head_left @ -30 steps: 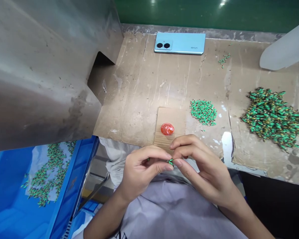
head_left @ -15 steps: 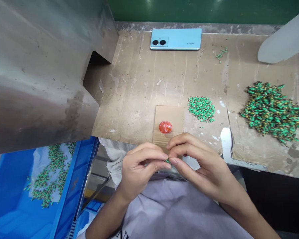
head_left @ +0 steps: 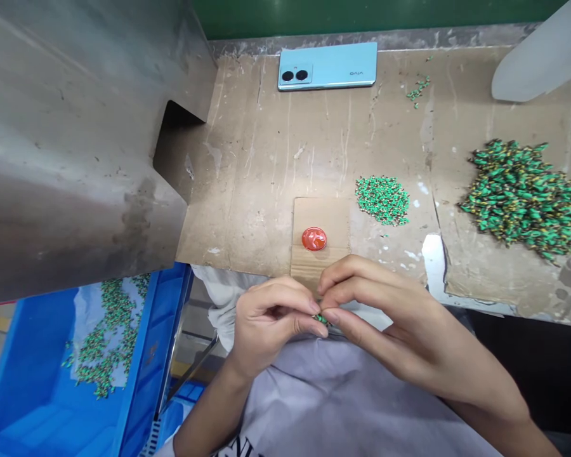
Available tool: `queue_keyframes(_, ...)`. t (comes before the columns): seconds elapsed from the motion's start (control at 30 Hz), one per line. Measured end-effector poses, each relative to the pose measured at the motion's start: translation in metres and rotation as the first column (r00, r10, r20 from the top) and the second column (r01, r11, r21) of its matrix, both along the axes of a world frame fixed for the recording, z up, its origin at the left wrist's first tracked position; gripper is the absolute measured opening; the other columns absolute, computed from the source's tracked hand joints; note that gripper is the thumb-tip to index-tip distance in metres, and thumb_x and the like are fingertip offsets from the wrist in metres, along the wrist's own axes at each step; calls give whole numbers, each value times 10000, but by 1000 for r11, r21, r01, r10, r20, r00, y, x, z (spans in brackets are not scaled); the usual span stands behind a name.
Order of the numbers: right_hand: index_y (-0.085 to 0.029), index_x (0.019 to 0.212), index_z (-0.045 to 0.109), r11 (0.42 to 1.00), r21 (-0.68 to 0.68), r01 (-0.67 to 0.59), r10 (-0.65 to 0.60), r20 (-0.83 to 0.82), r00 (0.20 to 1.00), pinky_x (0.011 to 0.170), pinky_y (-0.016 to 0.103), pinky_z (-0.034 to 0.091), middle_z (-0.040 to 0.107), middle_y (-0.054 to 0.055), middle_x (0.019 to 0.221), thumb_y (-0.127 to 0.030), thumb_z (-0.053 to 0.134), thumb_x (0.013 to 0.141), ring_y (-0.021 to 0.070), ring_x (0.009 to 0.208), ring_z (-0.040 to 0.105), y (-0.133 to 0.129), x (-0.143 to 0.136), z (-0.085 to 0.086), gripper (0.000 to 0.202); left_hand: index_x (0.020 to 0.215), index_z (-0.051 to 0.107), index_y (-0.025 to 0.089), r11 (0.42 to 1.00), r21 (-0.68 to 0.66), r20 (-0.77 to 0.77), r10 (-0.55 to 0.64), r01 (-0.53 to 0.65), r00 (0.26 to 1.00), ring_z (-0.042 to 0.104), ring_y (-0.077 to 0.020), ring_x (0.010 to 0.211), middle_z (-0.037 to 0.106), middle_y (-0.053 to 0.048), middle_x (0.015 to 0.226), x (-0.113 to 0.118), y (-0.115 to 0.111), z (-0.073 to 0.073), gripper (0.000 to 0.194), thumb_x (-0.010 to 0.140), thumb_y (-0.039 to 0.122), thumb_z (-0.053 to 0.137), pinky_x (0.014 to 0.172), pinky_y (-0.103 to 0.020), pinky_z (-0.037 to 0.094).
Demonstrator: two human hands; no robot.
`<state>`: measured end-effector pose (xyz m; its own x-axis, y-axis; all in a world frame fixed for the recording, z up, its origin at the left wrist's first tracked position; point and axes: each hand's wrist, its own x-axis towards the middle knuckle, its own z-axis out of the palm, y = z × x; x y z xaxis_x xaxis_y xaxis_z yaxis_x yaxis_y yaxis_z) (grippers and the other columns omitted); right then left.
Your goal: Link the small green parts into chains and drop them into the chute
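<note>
My left hand (head_left: 271, 320) and my right hand (head_left: 390, 324) meet fingertip to fingertip just below the table's front edge, over my lap. Between them they pinch a tiny green part (head_left: 320, 318), mostly hidden by the fingers. Just beyond the hands, a red glossy blob (head_left: 314, 238) sits on a small cardboard piece (head_left: 330, 219). To its right lies a small pile of fine green bits (head_left: 383, 200). A bigger heap of green and yellow parts (head_left: 523, 197) lies at the far right.
A light blue phone (head_left: 327, 65) lies face down at the back of the cardboard-covered table (head_left: 266, 165). A grey metal chute (head_left: 71, 139) fills the left. Below it a blue crate (head_left: 28, 381) holds more green parts. A white object (head_left: 537, 60) juts in top right.
Both hands stay pinched together on the green part, fingers shifting slightly. The view has tilted, so the table's things sit a little higher and further left in frame.
</note>
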<state>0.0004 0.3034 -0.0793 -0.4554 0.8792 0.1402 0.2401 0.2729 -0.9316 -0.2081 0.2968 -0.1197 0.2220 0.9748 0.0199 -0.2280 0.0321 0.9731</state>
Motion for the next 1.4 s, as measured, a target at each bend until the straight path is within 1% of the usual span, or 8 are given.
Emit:
queue_keyframes(0.1, -215, 1063, 719, 1000, -25, -13, 13, -27, 1000, 932, 288, 642, 742, 70, 1110, -127, 642, 1078, 185, 1044, 740, 0, 0, 2, 118, 902, 885, 275, 999, -40, 84, -7, 10, 996, 727, -120, 726, 802, 3, 829, 1, -1, -7, 255, 715, 177, 1029, 668, -191, 578)
queue_keyframes(0.33, -173, 1086, 749, 997, -76, -19, 8, -147, 989, 963, 168, 572, 735, 49, 1130, -92, 649, 1058, 107, 1064, 721, -1, -2, 2, 132, 921, 885, 281, 994, -101, 261, -1, 29, 965, 731, -96, 756, 796, 16, 862, 4, -2, -14, 296, 683, 214, 1047, 684, -147, 594)
queue_keyframes(0.47, -174, 1119, 737, 996, -85, -15, -1, -180, 984, 967, 181, 565, 724, 48, 1132, -113, 666, 1054, 112, 1075, 709, -2, -2, 0, 114, 930, 887, 282, 990, -133, 331, -3, 50, 944, 752, -85, 796, 806, 27, 883, 6, -2, -13, 294, 700, 181, 1039, 740, -128, 614)
queue_keyframes(0.57, -188, 1127, 731, 992, -126, -12, -13, -191, 981, 879, 195, 573, 711, 32, 1078, -163, 728, 1040, 114, 978, 690, -6, -2, -2, 90, 945, 887, 278, 989, -134, 361, -7, 59, 932, 757, -85, 801, 808, 26, 882, 7, -2, -13, 268, 744, 157, 1016, 741, -130, 617)
queue_keyframes(0.7, -263, 1093, 726, 949, -316, 1, -84, -251, 964, 695, 155, 535, 700, -54, 882, -144, 753, 1022, 73, 747, 630, -12, -5, -6, 141, 968, 884, 274, 991, -122, 360, -5, 52, 933, 747, -74, 764, 808, 23, 885, 7, -1, -12, 242, 784, 163, 995, 722, -127, 611)
queue_keyframes(0.9, -259, 1039, 740, 859, -511, -19, -226, -413, 883, 591, 115, 507, 757, -66, 848, -135, 774, 1001, 50, 683, 641, -11, -16, -4, 133, 932, 884, 282, 998, -65, 309, 33, -14, 950, 744, -67, 749, 799, 38, 865, 6, 0, -13, 275, 719, 195, 1034, 722, -122, 605)
queue_keyframes(1.2, -261, 1003, 767, 851, -525, 22, -283, -423, 861, 610, 134, 531, 751, -54, 812, -144, 808, 963, 64, 668, 638, -14, -21, -6, 131, 889, 858, 252, 996, -8, 284, 85, -86, 955, 712, -63, 652, 781, 31, 814, 11, -1, -11, 197, 758, 251, 1005, 621, -118, 595)
queue_keyframes(1.4, -255, 976, 782, 845, -535, 15, -272, -405, 873, 562, 143, 507, 719, -47, 751, -177, 820, 959, 74, 626, 617, -12, -19, -8, 88, 996, 813, 224, 988, 111, 213, 78, -103, 974, 724, -71, 726, 775, 30, 862, 11, 4, -6, 370, 704, 214, 1040, 707, -120, 623)
